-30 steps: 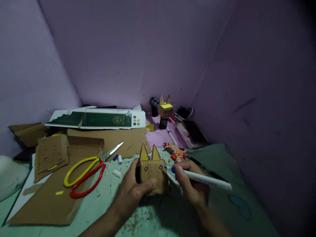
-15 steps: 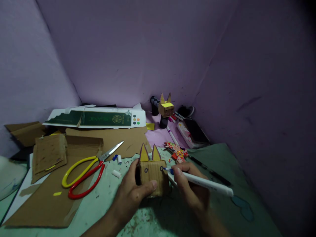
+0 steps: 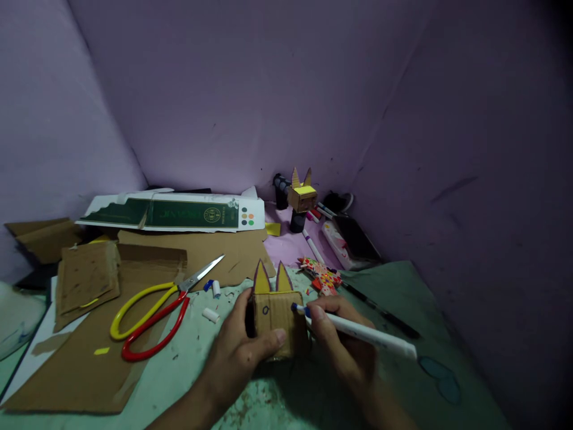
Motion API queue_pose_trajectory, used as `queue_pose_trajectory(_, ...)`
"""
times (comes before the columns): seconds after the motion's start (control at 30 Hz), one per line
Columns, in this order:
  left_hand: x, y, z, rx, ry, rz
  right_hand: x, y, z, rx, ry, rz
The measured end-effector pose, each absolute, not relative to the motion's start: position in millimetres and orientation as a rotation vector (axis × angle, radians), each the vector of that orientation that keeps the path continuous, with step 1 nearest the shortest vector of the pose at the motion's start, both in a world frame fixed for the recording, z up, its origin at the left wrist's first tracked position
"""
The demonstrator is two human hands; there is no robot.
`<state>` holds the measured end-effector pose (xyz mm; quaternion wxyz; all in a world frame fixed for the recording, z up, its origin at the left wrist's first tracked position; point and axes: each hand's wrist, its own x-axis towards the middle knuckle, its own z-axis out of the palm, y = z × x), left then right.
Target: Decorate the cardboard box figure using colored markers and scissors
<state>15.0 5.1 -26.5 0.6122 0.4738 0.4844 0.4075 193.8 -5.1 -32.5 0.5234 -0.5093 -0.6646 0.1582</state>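
Note:
A small cardboard box (image 3: 282,334) with two pointed yellow ears edged in purple stands upright in the middle. My left hand (image 3: 246,340) is closed round its left side, thumb across the front. In my right hand (image 3: 342,334) is a white marker (image 3: 376,339) with a blue tip, pinched between thumb and fingers. The tip touches the front of the box at the right-hand eye, which is a dark blue spot. The left-hand eye is an unfilled blue ring. The box's back and the fingers behind it are hidden.
Scissors (image 3: 154,319) with yellow and red handles lie on cardboard (image 3: 85,376) at left. Behind are a green-and-white carton piece (image 3: 192,214) and another eared cardboard box (image 3: 302,197). Patterned paper (image 3: 322,278), a long dark stick (image 3: 380,307) and a phone (image 3: 356,237) lie at right.
The right-hand eye on the box has turned from an outlined ring to a filled blue spot. The marker's back end has shifted slightly left; my left hand and the box stay almost still.

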Motion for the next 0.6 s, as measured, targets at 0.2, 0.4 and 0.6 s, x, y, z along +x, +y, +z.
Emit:
queue_pose_trajectory(0.2, 15.0, 4.8, -27.3, 1.081, 1.097, 0.944, 195.2, -4.2, -33.1, -1.260, -1.588, 0.400)
queue_pose_trajectory(0.4, 15.2, 6.3, -26.1, 1.081, 1.100, 0.936, 194.8, -6.5, -31.8, -1.257, -1.593, 0.449)
queue_pose_trajectory(0.6, 14.2, 5.4, -27.4, 1.072, 1.105, 0.927, 194.4, -5.3, -32.8, -1.271, -1.547, 0.517)
